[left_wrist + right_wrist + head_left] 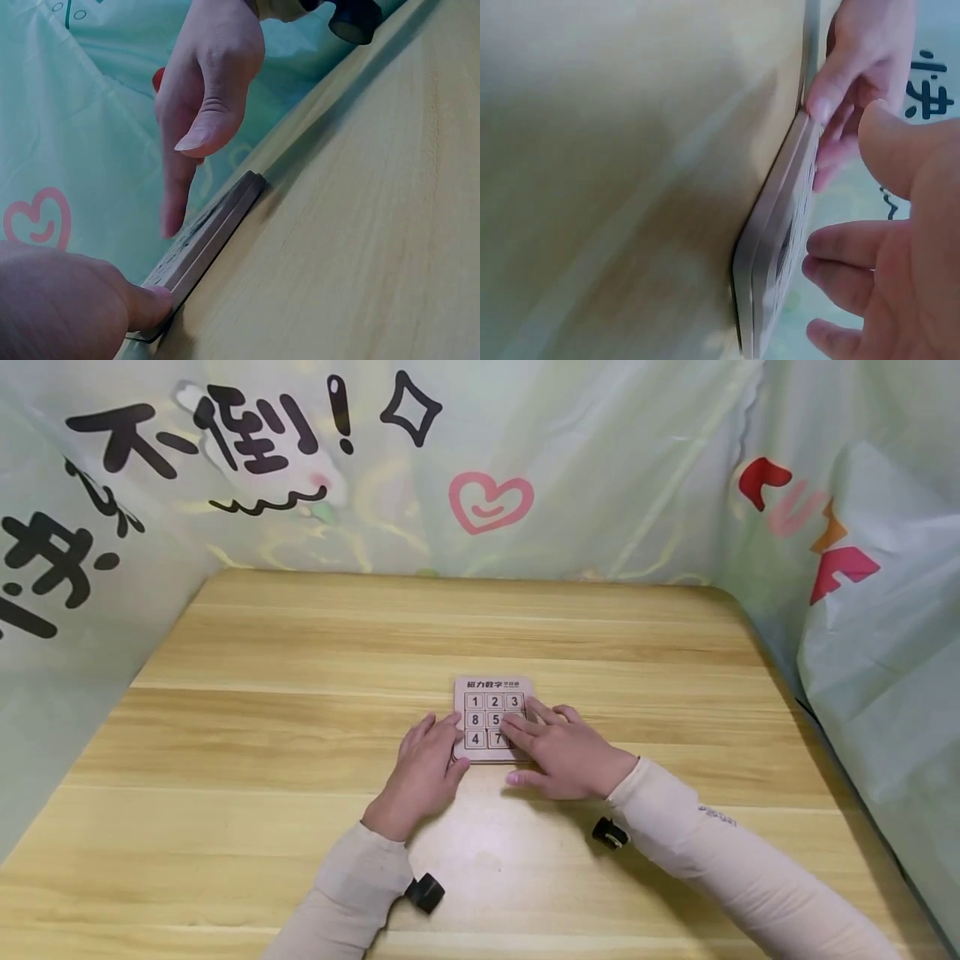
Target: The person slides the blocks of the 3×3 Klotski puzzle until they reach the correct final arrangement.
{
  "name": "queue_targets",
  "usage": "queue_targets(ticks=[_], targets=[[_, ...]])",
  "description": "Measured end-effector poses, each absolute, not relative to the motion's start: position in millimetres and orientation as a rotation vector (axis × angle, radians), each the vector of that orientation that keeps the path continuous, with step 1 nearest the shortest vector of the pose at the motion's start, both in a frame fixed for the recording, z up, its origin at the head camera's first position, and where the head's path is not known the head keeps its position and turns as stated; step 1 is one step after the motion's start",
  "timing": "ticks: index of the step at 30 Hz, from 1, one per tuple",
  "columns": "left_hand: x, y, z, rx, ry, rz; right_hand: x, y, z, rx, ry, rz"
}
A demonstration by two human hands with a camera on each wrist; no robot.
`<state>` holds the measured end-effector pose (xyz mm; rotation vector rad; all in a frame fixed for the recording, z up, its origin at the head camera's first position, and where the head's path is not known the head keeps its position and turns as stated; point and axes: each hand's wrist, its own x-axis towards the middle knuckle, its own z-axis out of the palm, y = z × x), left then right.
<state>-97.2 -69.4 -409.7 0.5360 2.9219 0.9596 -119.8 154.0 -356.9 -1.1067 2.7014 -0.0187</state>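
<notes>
A number slide puzzle (476,754), a flat pale pinkish board with square tiles, lies on the wooden table. Its top row reads 1, 2, 3; lower down 8, 5, 4 and 7 show, and the right side is partly hidden by fingers. My left hand (426,770) holds the board's near left corner, thumb (154,304) on the near edge and fingers along the left side. Over the right part reaches my right hand (570,760), its straight fingertips (510,720) on the tiles near the 5. The right thumb sticks out apart from the board's near edge.
The wooden table (262,735) extends around the board on all sides. A printed curtain (600,468) with dark characters and a pink heart hangs behind and along both sides. Dark wrist cameras (425,893) sit at both sleeve cuffs.
</notes>
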Motion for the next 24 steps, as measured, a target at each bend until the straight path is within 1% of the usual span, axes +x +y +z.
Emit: queue_targets(ticks=[9, 18, 24], targets=[[-97.9, -70.1, -408.7, 0.526, 2.933, 0.968, -120.7, 152.1, -361.4, -1.183, 2.661, -0.042], [-98.5, -69.9, -407.8, 0.529, 2.928, 0.972, -134.8, 168.2, -364.3, -1.043, 2.739, -0.022], [-98.9, -69.4, -407.7, 0.518, 2.923, 0.97, -129.9, 172.7, -363.5, -1.029, 2.707, -0.005]])
